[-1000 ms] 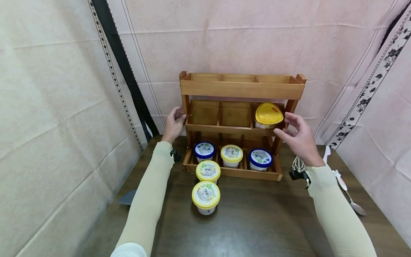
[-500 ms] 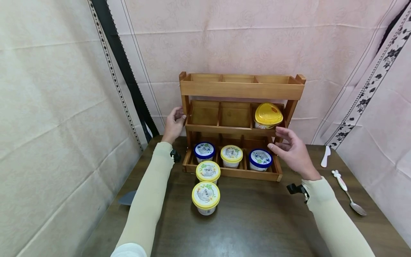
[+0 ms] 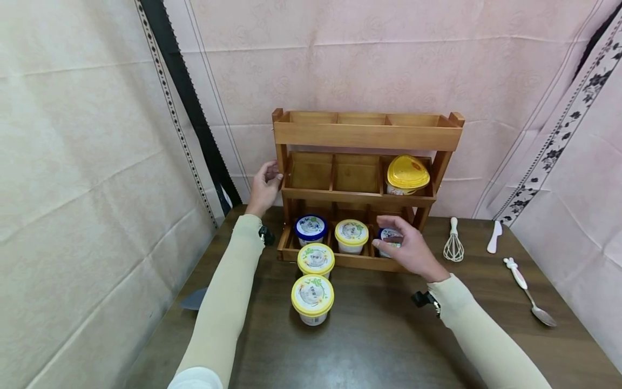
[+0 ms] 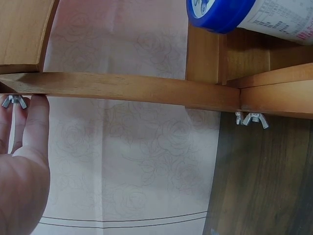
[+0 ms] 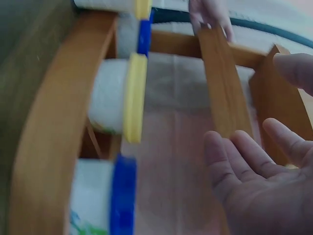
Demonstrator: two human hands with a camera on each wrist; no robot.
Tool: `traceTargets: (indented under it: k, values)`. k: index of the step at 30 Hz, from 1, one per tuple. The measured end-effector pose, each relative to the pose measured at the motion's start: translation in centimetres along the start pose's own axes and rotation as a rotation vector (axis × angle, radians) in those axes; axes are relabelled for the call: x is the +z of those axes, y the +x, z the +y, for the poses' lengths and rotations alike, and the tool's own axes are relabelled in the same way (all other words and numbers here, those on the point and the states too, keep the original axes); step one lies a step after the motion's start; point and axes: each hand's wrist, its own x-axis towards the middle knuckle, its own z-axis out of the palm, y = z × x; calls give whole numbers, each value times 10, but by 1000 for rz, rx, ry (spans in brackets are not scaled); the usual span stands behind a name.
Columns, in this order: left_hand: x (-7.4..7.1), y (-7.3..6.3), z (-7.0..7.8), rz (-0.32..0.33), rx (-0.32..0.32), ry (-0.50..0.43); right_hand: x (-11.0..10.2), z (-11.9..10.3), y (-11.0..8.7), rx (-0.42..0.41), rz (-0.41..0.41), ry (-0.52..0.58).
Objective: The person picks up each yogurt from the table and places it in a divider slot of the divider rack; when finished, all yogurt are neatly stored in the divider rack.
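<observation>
Just below the wide, empty right grip (image 3: 409, 247) an upright blue-lidded tub (image 5: 105, 196) is seated, the rack (image 3: 366, 136) being held by the left grip (image 3: 264, 187).

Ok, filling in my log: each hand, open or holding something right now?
Left hand: open, touching the side of the rack.
Right hand: open, holding nothing, near the rightmost blue-lidded tub.
</observation>
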Motion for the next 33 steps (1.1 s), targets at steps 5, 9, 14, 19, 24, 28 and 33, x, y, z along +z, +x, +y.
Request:
traceTargets:
  k: [5, 9, 14, 19, 24, 28, 33]
  values:
    - [0, 0, 0, -5, 2, 0, 26, 0, 4, -22, -58, 17]
    - [0, 0, 0, -3, -3, 4, 45, 4, 9, -29, -105, 23]
    - [-1, -2, 2, -7, -13, 14, 67, 10, 13, 2, -183, 72]
    - [0, -1, 2, -7, -15, 10, 87, 15, 17, 15, -252, 98]
    - [0, 1, 0, -7, -12, 6, 103, 23, 20, -27, -295, 84]
    - [1, 2, -1, -6, -6, 0, 112, 29, 23, -48, -334, 77]
    - [1, 2, -2, -4, -9, -3, 117, 32, 24, -46, -363, 45]
